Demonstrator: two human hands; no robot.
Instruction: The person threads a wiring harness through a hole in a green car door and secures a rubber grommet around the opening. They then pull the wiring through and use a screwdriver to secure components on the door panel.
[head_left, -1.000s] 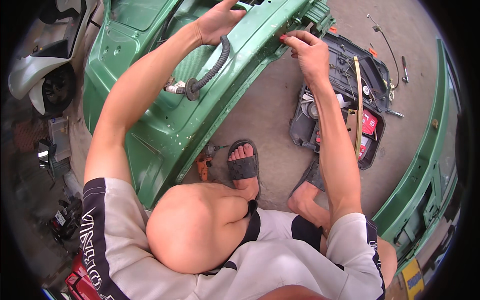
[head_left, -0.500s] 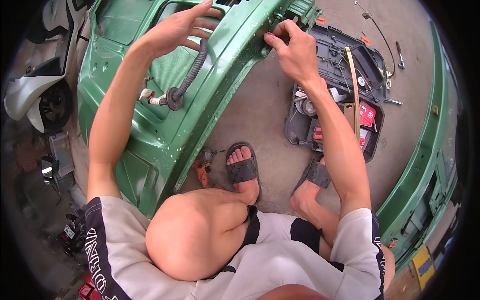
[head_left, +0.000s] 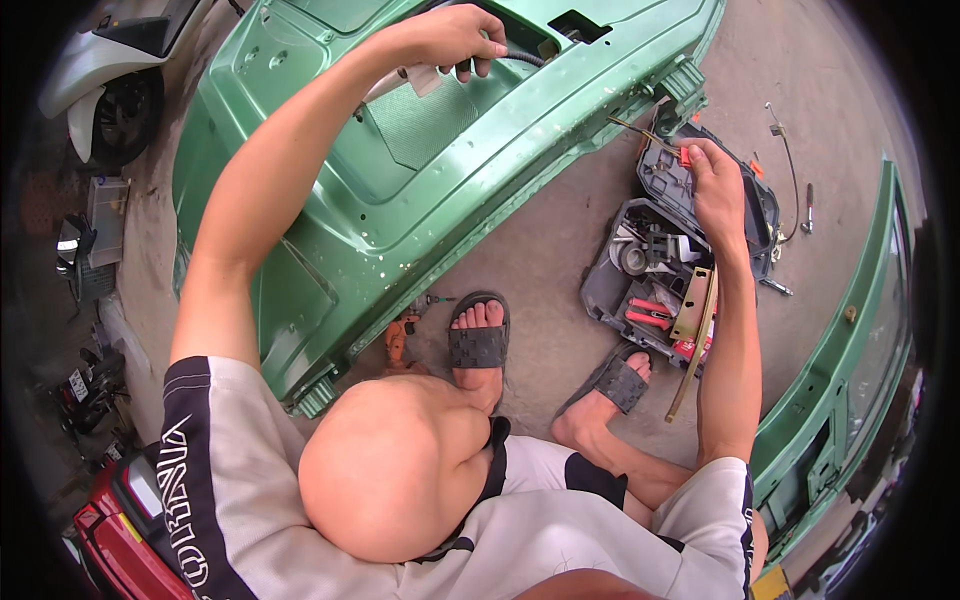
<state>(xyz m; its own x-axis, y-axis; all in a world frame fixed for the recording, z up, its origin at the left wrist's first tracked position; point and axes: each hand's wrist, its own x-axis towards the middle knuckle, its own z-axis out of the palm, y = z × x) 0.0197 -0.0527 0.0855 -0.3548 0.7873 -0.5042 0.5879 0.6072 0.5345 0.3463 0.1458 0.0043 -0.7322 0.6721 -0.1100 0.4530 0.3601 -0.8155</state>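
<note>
A large green vehicle door (head_left: 400, 225) lies in front of me on the left. My left hand (head_left: 462, 38) is over the opening in its panel, fingers curled round a black corrugated wiring tube (head_left: 525, 58); the grip is partly hidden. A pale connector end (head_left: 420, 80) hangs below that hand. To the right, off the door's edge, my right hand (head_left: 718, 185) pinches a small red connector (head_left: 686, 155). Thin dark wires (head_left: 640, 130) run from it to the door's edge.
An open dark toolbox (head_left: 600, 275) holds tools, red-handled pliers (head_left: 648, 312) and a metal strip (head_left: 690, 370). An orange power drill (head_left: 402, 335) lies by my left foot. A second green door (head_left: 850, 320) is at the right; a white scooter (head_left: 110, 100) stands at the far left.
My right hand has moved right and down from the door's edge, with the red connector and wires now showing. My left hand has moved right and closed on the tube. The view has shifted.
</note>
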